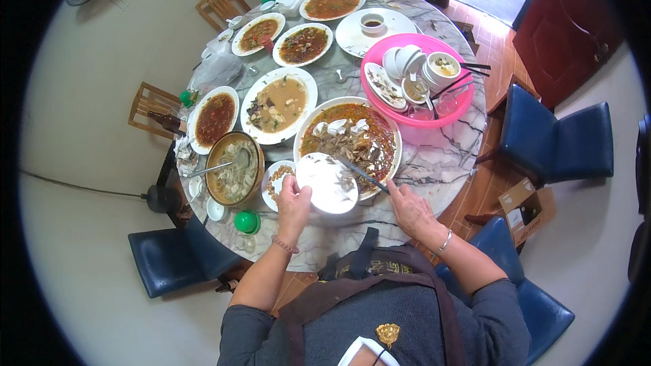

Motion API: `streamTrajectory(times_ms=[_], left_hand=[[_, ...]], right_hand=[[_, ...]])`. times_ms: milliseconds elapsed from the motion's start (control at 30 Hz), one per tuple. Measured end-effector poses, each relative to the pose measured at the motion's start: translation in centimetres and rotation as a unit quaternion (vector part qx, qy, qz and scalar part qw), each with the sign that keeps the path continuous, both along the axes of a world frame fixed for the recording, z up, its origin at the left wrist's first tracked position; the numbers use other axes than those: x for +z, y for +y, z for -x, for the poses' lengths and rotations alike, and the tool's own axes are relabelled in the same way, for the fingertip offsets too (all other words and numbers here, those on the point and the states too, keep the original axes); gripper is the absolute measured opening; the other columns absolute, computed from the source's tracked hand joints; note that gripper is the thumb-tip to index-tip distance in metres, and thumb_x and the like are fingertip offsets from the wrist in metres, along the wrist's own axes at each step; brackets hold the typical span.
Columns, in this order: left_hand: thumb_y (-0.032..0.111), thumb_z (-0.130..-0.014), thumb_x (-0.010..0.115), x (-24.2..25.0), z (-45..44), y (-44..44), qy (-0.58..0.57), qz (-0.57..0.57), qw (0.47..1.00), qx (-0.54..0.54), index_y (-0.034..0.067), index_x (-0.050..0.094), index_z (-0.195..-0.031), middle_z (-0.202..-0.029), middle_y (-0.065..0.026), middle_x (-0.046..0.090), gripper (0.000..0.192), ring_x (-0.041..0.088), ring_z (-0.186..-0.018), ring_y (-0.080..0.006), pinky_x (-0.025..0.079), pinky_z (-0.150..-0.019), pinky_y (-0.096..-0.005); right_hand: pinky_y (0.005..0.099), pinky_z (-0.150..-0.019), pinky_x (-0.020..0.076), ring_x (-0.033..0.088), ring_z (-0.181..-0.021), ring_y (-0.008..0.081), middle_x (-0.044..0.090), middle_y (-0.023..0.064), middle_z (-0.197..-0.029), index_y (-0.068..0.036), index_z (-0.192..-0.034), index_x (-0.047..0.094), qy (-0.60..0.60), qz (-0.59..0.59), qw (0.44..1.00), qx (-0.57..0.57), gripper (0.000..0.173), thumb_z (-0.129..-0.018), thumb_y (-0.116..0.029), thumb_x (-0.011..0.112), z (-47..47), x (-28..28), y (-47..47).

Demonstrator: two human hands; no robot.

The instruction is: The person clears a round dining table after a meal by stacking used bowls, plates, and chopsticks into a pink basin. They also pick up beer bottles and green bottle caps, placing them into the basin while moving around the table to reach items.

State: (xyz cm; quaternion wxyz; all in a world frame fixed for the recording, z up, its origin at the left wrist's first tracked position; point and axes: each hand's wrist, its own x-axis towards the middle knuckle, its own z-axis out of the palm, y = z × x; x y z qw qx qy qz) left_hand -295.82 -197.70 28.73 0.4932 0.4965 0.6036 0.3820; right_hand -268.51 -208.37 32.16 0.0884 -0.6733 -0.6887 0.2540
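My left hand (294,208) grips the left edge of a small white plate (325,183), tilted over the near rim of a large bowl of red oily food (376,117). My right hand (413,208) holds a dark-handled utensil (368,175), its far end at the plate's right edge above the food. Crumpled white tissues (337,127) lie on that food. Beside my left hand is a white plate of small brown balls (279,175). Left of it stands a brown bowl of soup (233,183) with a metal ladle (218,168) in it.
A pink basin (368,68) with stacked bowls, plates and chopsticks stands at the right of the round marble table (437,198). Several dishes of leftover food, a plastic bag (217,70) and a green ball-shaped object (246,221) are on the table. Blue chairs (534,132) surround it.
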Motion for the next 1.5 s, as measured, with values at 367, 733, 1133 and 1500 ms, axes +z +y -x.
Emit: streamTrajectory(times_ms=[367, 733, 1133, 1500], left_hand=[[0.007, -0.084, 0.056, 2.8, 0.1, 2.9, 0.004, -0.034, 0.999, 0.038, 0.003, 0.046, -0.083, -0.074, 0.0003, 0.042, 0.011, 0.041, -0.068, -0.0087, 0.041, -0.06, -0.0296], [0.015, -0.086, 0.058, 7.4, -14.1, 16.0, -0.008, -0.147, 0.986, -0.077, -0.001, 0.05, -0.091, -0.079, -0.0075, 0.055, 0.018, 0.054, -0.075, -0.0187, 0.048, -0.07, -0.0366], [0.036, -0.083, 0.071, 2.6, -24.0, 23.4, 0.334, -0.212, 0.908, -0.14, -0.001, 0.065, -0.101, -0.094, -0.0247, 0.071, 0.041, 0.068, -0.092, -0.0425, 0.052, -0.083, -0.0495], [0.003, -0.089, 0.063, -2.2, -5.0, -2.3, 0.139, -0.28, 0.95, 0.015, 0.003, 0.061, -0.108, -0.095, -0.0118, 0.057, 0.02, 0.059, -0.079, -0.0246, 0.05, -0.072, -0.0348]], right_hand=[[0.0474, -0.067, 0.0552, 0.065, -0.08, 0.0365, 0.058, 0.0206, -0.098, -0.002, -0.147, 0.038, 0.106, 0.059, 0.987, 0.105, 0.058, -0.091, -0.001, 0.049, -0.6, -0.4, -1.0], [0.0529, -0.07, 0.0531, 0.065, -0.079, 0.0431, 0.059, 0.0211, -0.1, -0.003, -0.14, 0.049, 0.044, -0.175, 0.97, -0.163, 0.042, -0.1, -0.016, 0.051, -11.1, 1.3, 2.2], [0.0372, -0.079, 0.0473, 0.061, -0.092, 0.0211, 0.058, 0.0062, -0.094, -0.015, -0.118, 0.066, -0.33, -0.294, 0.892, 0.097, 0.031, -0.088, -0.017, 0.058, -24.6, 4.2, 11.1], [0.0499, -0.091, 0.0463, 0.06, -0.1, 0.0338, 0.062, 0.0159, -0.108, -0.004, -0.118, 0.065, -0.176, -0.432, 0.861, 0.203, 0.036, -0.081, -0.002, 0.062, -18.2, -1.3, 14.9]])
